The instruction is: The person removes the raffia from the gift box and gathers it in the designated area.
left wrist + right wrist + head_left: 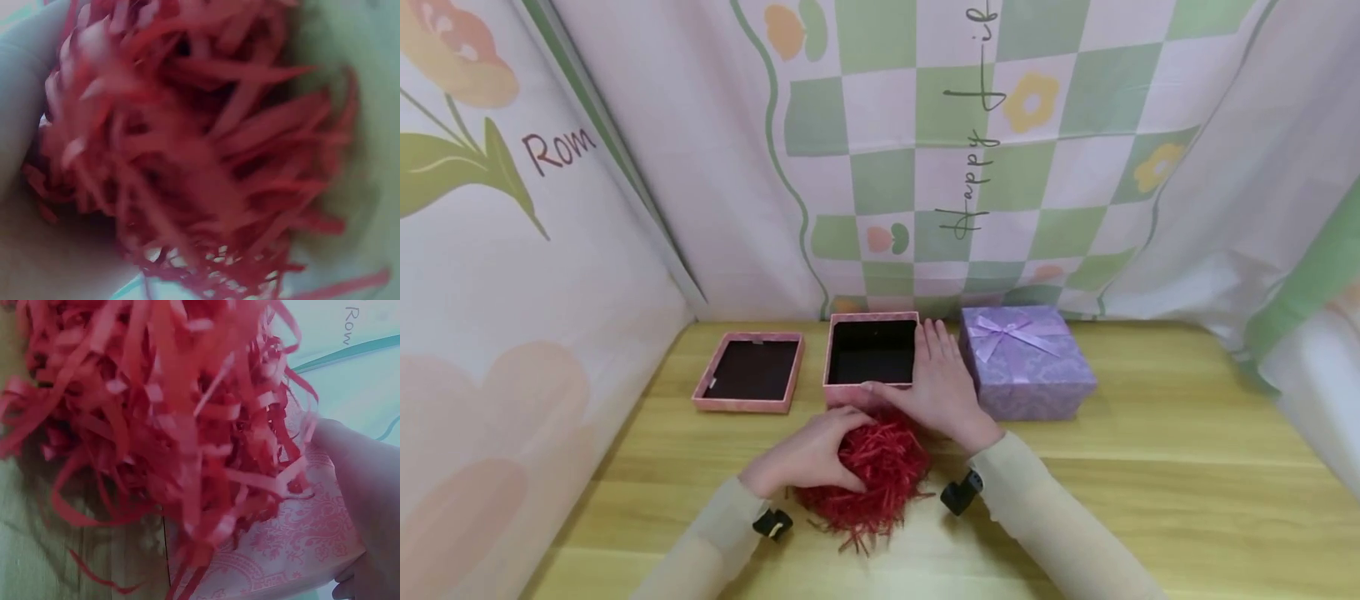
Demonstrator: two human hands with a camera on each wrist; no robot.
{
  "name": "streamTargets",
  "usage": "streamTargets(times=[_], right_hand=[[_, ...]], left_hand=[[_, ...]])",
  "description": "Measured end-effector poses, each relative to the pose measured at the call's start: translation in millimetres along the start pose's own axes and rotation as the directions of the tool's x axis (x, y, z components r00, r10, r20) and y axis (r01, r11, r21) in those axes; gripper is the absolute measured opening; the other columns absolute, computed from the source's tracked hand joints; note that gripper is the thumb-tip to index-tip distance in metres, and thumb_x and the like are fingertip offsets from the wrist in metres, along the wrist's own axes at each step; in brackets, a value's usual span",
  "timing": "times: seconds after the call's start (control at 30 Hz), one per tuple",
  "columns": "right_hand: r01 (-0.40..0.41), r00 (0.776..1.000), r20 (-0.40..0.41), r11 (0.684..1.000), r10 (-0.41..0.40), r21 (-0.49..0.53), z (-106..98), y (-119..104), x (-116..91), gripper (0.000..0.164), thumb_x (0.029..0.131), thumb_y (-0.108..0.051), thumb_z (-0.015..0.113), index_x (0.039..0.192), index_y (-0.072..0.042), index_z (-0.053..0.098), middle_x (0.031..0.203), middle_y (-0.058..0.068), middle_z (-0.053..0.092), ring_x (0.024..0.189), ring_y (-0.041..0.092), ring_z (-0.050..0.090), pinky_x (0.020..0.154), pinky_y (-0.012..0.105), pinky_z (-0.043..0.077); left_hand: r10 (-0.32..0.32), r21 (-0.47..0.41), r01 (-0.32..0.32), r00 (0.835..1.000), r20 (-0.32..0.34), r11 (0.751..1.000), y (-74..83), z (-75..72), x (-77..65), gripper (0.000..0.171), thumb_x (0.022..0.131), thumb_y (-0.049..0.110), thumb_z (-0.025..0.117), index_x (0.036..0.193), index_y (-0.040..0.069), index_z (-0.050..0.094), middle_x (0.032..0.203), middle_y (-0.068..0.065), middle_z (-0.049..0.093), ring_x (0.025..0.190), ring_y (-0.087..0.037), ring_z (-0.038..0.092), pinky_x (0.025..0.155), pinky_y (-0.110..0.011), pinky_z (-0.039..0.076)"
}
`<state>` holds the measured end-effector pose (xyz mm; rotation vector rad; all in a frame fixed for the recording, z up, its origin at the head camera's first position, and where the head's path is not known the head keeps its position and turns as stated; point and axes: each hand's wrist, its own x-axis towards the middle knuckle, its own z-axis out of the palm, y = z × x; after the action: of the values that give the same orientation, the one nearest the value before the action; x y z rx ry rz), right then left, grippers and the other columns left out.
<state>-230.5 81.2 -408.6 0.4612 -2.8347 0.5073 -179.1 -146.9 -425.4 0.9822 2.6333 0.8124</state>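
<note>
While your left hand [811,457] curls over the heap of red paper shreds [880,475] lying on the worktop [1150,500] closest to you, you look to be at the gathering step, bunching the filler before it goes anywhere. Your fingers are bent round the near left side of the heap, gripping it; the left wrist view shows only blurred red strands pressed close. Your right hand [938,387] reaches past the heap with fingers straight and relaxed, laid flat against the right wall of the open pink box [871,354], its thumb along the front edge, steadying it. A lift of the shreds, as I judge it, would call for a fuller scoop, since loose strands trail off the near edge. Farther left lies the pink lid [751,372], inside up. Just right of your right hand stands the purple gift box [1026,362], closed, with a bow.
</note>
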Motion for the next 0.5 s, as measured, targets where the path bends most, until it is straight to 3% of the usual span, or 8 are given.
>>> streamTargets(times=[0.23, 0.4, 0.5], right_hand=[[-0.003, 1.000, 0.001, 1.000, 0.003, 0.009, 0, -1, 0, 0.123, 0.084, -0.076, 0.062, 0.157, 0.011, 0.017, 0.161, 0.031, 0.022, 0.151, 0.042, 0.011, 0.122, 0.050, 0.010], [-0.012, 1.000, 0.009, 1.000, 0.012, 0.028, -1, -1, 0, 0.124, 0.084, -0.077, 0.062, 0.159, 0.009, 0.013, 0.162, 0.030, 0.020, 0.152, 0.041, 0.009, 0.122, 0.050, 0.009], [-0.013, 1.000, 0.015, 1.000, 0.012, 0.026, -2, -2, 0, 0.125, 0.084, -0.077, 0.062, 0.158, 0.009, 0.013, 0.162, 0.030, 0.020, 0.152, 0.041, 0.009, 0.122, 0.050, 0.009]], left_hand=[[-0.027, -0.101, 0.027, 1.000, 0.001, 0.994, 5.9, -22.8, -8.8, 0.089, 0.069, 0.053, 0.092, 0.144, 0.022, 0.055, 0.151, 0.002, 0.046, 0.139, -0.021, 0.041, 0.112, -0.049, 0.036], [0.019, -0.150, -0.029, 0.998, -0.065, 0.988, 10.5, -36.7, -13.1, 0.085, 0.071, 0.047, 0.093, 0.144, 0.023, 0.056, 0.146, 0.011, 0.051, 0.137, -0.012, 0.042, 0.113, -0.044, 0.036], [0.029, -0.170, -0.048, 0.994, -0.109, 0.984, 12.5, -43.3, -15.7, 0.081, 0.073, 0.042, 0.093, 0.143, 0.022, 0.058, 0.141, 0.012, 0.056, 0.131, -0.013, 0.049, 0.110, -0.046, 0.041]])
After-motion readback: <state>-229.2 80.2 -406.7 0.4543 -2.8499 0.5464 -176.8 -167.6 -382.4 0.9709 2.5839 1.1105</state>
